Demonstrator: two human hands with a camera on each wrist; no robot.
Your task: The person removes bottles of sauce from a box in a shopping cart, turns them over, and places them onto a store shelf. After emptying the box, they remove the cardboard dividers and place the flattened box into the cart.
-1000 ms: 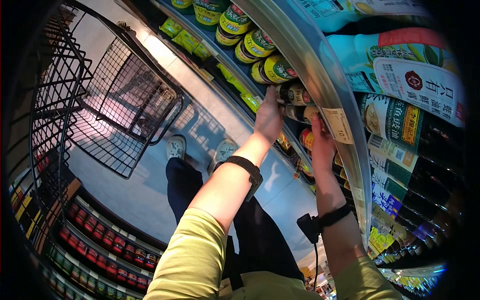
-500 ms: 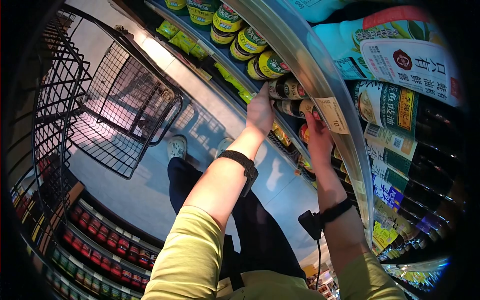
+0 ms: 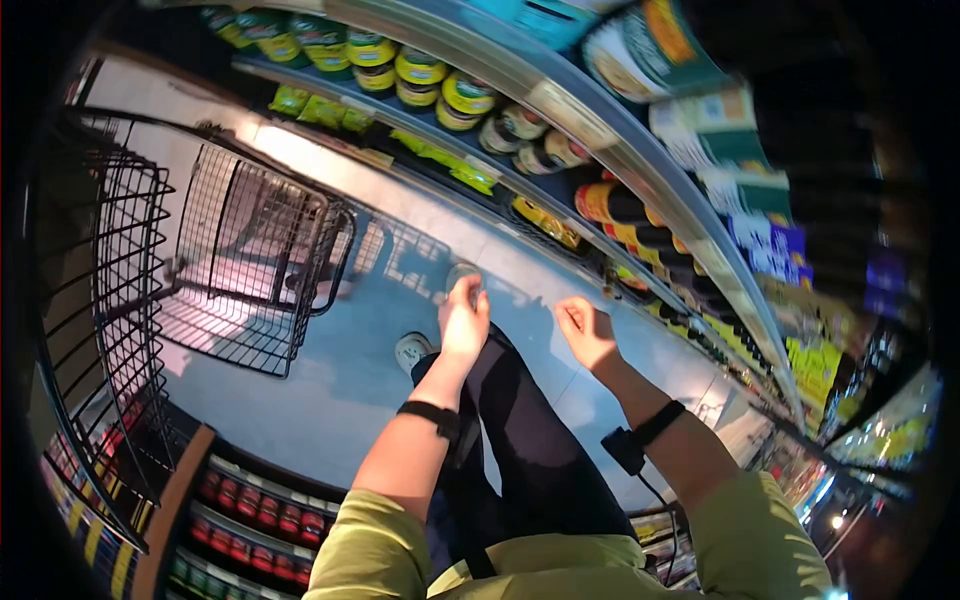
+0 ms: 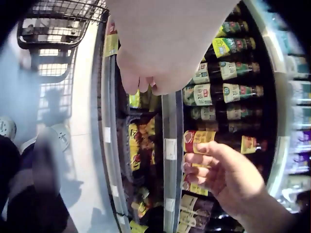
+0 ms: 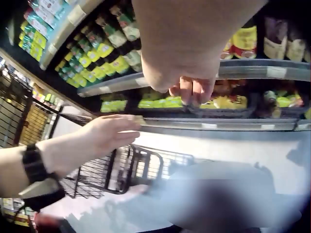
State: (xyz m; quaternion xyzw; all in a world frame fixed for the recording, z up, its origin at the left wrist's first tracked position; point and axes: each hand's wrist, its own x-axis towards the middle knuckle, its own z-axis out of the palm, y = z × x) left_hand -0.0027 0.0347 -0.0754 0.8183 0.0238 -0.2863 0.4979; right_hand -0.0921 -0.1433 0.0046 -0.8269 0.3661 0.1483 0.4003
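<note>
In the head view my left hand hangs over the floor before the shelf, fingers loosely bent and holding nothing. My right hand is a short way to its right, also bare, its fingers slightly curled. Both are apart from the shelf. Two dark bottles with pale labels lie on the lower shelf, beside yellow-and-green labelled bottles. Red-and-yellow labelled bottles follow to the right. From the left wrist, the right hand overlaps the bottle rows, its fingers relaxed.
A black wire shopping cart stands at the left. Upper shelf bottles lie behind a clear-edged rail. Green packets lie on the bottom shelf. Behind, at lower left, another shelf carries red jars.
Both hands have come away from the dark bottles on the lower shelf and drawn back toward the body, empty. The view has turned, and the cart and shelf appear shifted.
</note>
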